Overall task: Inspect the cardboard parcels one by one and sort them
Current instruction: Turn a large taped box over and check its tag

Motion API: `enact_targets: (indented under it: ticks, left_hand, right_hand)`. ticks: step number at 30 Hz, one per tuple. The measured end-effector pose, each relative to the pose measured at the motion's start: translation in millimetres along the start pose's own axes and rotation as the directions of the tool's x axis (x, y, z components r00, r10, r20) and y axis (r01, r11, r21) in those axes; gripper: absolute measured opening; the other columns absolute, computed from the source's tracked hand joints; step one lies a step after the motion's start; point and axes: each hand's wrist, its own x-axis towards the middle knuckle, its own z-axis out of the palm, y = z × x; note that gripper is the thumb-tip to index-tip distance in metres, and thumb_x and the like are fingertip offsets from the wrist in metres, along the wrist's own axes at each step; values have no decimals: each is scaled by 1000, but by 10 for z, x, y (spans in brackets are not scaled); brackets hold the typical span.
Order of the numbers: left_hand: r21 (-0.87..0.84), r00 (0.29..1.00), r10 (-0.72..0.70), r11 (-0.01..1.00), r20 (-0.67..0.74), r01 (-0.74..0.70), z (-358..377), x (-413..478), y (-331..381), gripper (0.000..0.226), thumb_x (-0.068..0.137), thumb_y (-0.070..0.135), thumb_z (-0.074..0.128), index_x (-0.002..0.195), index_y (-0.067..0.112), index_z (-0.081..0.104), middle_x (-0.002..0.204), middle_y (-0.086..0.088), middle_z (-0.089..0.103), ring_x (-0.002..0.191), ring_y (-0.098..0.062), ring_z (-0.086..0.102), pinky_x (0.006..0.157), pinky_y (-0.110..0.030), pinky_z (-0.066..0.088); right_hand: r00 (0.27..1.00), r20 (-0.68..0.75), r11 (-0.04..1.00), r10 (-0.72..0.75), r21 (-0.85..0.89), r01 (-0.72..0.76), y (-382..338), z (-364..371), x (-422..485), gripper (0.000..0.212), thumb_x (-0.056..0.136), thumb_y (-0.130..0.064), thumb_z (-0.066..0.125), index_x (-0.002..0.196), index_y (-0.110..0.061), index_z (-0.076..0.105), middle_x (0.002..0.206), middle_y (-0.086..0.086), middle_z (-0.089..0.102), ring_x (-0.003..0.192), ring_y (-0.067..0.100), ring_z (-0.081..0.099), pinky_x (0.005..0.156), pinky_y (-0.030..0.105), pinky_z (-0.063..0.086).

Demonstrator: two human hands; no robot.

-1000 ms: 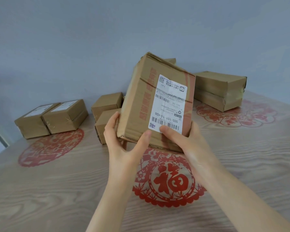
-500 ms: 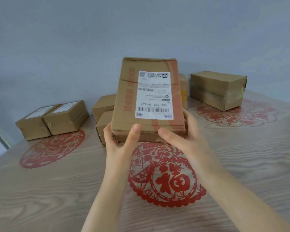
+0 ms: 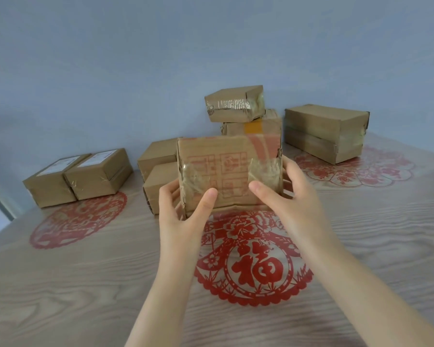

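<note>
I hold a cardboard parcel [image 3: 229, 169] with red print and clear tape above the middle red paper-cut [image 3: 253, 261]. Its taped end face points at me; the white label is out of sight. My left hand [image 3: 183, 209] grips its left lower corner, thumb on the front face. My right hand [image 3: 286, 196] grips its right side, thumb across the front. Behind it stand two stacked parcels [image 3: 236, 103]. Two small parcels [image 3: 158, 171] lie just left of the held one. Two labelled parcels [image 3: 78, 176] sit on the left paper-cut [image 3: 78, 221].
A long parcel stack [image 3: 326, 134] rests on the right paper-cut [image 3: 361, 171]. The wooden table [image 3: 85, 284] runs up to a blue-grey wall [image 3: 161, 58]. The table's left edge cuts diagonally at far left.
The parcel has been lowered and tipped over, so its labelled face went out of sight and the taped end now faces me. Both hands stayed on it.
</note>
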Motion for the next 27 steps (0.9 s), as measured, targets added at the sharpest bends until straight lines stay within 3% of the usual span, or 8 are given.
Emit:
enact_targets:
  ticks: [5,11,14,18,20,23,25,27]
  left_hand:
    - [-45,1000,10,999,3,-10,0,-13,33,48,70,40,72,114,34,54,117,9,67,95,8,67,71,-6,51]
    - [-23,1000,22,1000,5,-22,-2,-27,23,56,68,41,74,120,37,53,122,10,67,110,0,65,79,-11,54]
    - [-70,1000,-25,997,-19,24,-19,-29,46,48,72,44,71,118,42,55,114,17,71,100,7,67,75,-11,50]
    - [-110,999,-37,993,-14,36,-26,-28,63,61,73,46,76,129,37,53,117,18,71,104,5,66,83,-17,47]
    - [-71,1000,-19,997,10,19,-25,-21,50,76,71,48,85,137,34,50,125,14,68,112,1,64,91,-21,48]
    - [-39,999,-17,999,37,18,-33,7,32,91,62,48,85,143,31,47,131,9,65,116,-2,64,95,-24,51]
    - [-58,999,-13,998,35,15,-38,13,40,88,66,43,92,141,30,48,127,9,68,113,-2,66,95,-25,54]
    - [-74,1000,6,997,24,-4,-23,1,57,76,66,36,83,135,32,49,121,12,69,105,3,67,86,-16,55]
  right_hand:
    - [999,5,999,-36,-25,36,19,9,2,66,86,-27,74,142,-41,43,123,-29,55,99,-32,44,76,-8,35]
    - [1000,8,999,-19,30,19,23,-22,4,55,87,-29,73,134,-41,48,115,-30,60,98,-29,50,74,-7,38]
    - [998,53,999,-40,9,40,-3,10,-18,63,85,-28,74,134,-48,40,122,-33,49,98,-34,43,73,-9,34]
    - [994,97,999,-48,1,48,-33,4,-10,75,81,-33,76,144,-45,36,122,-38,43,99,-37,40,74,-10,33]
    - [996,74,999,-41,4,41,-35,-7,7,86,74,-46,73,150,-40,34,123,-38,48,106,-31,44,85,-3,39]
    - [998,59,998,-35,-47,38,-36,-12,4,95,67,-59,69,152,-39,32,141,-29,47,129,-12,42,109,21,37]
    - [996,75,997,-51,-57,56,-27,0,-2,83,73,-51,73,147,-41,38,133,-31,48,120,-18,45,98,9,39]
    - [996,70,997,-50,-48,54,-37,1,-5,77,73,-50,74,143,-42,43,126,-30,51,107,-24,47,82,-2,40]
